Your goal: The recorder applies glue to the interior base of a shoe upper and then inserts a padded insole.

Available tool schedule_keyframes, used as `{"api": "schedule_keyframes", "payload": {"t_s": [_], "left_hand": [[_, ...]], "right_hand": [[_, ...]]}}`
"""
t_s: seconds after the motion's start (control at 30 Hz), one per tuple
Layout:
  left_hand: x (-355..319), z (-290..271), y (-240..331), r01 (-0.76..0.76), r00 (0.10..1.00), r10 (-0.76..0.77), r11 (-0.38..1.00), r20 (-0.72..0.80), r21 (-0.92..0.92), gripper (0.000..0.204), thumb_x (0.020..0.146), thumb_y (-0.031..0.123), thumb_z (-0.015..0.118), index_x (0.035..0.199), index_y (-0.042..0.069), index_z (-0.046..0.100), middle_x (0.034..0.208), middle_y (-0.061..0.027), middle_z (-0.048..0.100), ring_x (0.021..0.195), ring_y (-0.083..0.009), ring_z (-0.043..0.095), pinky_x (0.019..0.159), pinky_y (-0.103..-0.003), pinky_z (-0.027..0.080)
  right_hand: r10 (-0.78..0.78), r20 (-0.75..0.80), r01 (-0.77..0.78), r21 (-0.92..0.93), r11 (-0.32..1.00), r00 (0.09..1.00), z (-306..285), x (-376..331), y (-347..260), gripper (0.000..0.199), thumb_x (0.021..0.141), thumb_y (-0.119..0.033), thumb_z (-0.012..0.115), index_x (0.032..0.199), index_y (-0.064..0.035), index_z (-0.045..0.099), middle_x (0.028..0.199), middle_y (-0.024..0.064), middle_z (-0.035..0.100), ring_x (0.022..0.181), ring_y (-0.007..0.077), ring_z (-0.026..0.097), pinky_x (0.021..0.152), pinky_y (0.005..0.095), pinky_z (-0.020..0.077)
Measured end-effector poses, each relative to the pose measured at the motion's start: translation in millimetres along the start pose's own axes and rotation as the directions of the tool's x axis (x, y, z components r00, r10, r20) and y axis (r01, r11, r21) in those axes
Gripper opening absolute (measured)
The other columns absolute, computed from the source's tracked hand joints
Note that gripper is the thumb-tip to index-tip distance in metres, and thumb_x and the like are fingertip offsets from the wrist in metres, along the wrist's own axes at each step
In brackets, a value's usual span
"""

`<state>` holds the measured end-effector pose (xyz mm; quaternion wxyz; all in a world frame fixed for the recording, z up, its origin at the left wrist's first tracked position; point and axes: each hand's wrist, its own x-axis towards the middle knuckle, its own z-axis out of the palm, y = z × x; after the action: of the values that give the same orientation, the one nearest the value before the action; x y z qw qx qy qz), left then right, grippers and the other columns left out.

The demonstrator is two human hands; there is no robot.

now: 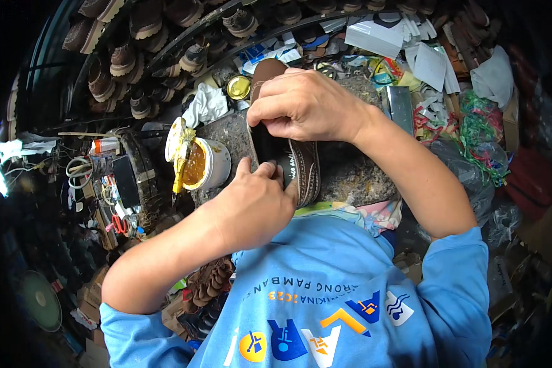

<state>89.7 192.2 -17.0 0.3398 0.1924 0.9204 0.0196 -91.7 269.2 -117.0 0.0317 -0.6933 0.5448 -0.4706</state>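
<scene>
Head view: left hand (257, 199) grips the near end of the brown shoe (310, 168), long axis running away and slightly left, right hand (310, 104) over its middle, fingers curled, can't tell what they pinch.

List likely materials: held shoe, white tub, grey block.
Shoe: brown leather or synthetic lookalike; smooth, soft sheen, punched pattern.
White tub: probably plastic; smooth, slightly glossy, moulded-looking wall.
Grey block: stone or concrete, can't tell which; matte, rough, pitted, stained.
</scene>
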Motion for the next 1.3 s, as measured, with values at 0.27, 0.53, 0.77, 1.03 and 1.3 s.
{"api": "schedule_keyframes", "payload": {"t_s": [0.27, 0.53, 0.77, 1.03, 1.3], "left_hand": [[18, 2, -4, 0.283, 0.959, -0.270, 0.927, -0.086, 0.245, 0.039, 0.087, 0.013, 0.060, 0.122, -0.003, 0.068, 0.112, -0.0143, 0.069, 0.119, -0.0309, 0.058, 0.105, -0.058, 0.043], [27, -39, 0, -0.048, 0.969, -0.016, 0.967, 0.247, 0.251, 0.017, 0.086, 0.020, 0.064, 0.085, 0.009, 0.077, 0.094, -0.0068, 0.074, 0.099, -0.0229, 0.068, 0.087, -0.034, 0.044], [64, -36, -21, 0.114, 0.879, -0.225, 0.955, 0.421, 0.272, 0.023, 0.092, 0.019, 0.064, 0.107, 0.010, 0.078, 0.112, -0.0108, 0.075, 0.105, -0.0255, 0.073, 0.083, -0.041, 0.057], [82, -34, -13, 0.372, 0.741, -0.430, 0.902, 0.515, 0.219, 0.036, 0.092, 0.021, 0.068, 0.125, 0.007, 0.074, 0.132, -0.0131, 0.070, 0.122, -0.0244, 0.067, 0.097, -0.039, 0.053], [81, -22, -14, 0.445, 0.768, -0.456, 0.885, 0.450, 0.138, 0.037, 0.092, 0.021, 0.067, 0.124, 0.005, 0.074, 0.130, -0.0136, 0.071, 0.119, -0.0232, 0.070, 0.094, -0.035, 0.055]], "right_hand": [[0.053, -0.015, -0.050, 0.168, 0.985, 0.998, -4, 12, 3, 0.017, 0.078, -0.002, 0.072, 0.095, -0.0065, 0.074, 0.087, 0.0087, 0.072, 0.080, 0.0287, 0.070, 0.071, 0.0379, 0.0563], [0.131, 0.138, -0.158, 0.204, 0.966, 0.982, -8, 19, 6, 0.018, 0.078, -0.003, 0.071, 0.096, -0.0045, 0.074, 0.092, 0.0098, 0.075, 0.085, 0.0280, 0.072, 0.077, 0.0373, 0.0576], [0.135, 0.095, -0.155, 0.241, 0.958, 0.986, -4, 16, 8, 0.021, 0.078, -0.009, 0.067, 0.096, -0.0098, 0.077, 0.082, 0.0111, 0.074, 0.077, 0.0285, 0.072, 0.074, 0.0394, 0.0562], [0.127, 0.087, -0.143, 0.201, 0.969, 0.988, -10, 14, 0, 0.018, 0.078, -0.003, 0.070, 0.094, -0.0057, 0.076, 0.089, 0.0116, 0.075, 0.084, 0.0303, 0.072, 0.078, 0.0399, 0.0568], [0.139, 0.055, -0.148, 0.231, 0.962, 0.989, -4, 11, -1, 0.015, 0.078, -0.005, 0.071, 0.093, -0.0059, 0.075, 0.088, 0.0115, 0.074, 0.084, 0.0307, 0.072, 0.076, 0.0399, 0.0571]]}}
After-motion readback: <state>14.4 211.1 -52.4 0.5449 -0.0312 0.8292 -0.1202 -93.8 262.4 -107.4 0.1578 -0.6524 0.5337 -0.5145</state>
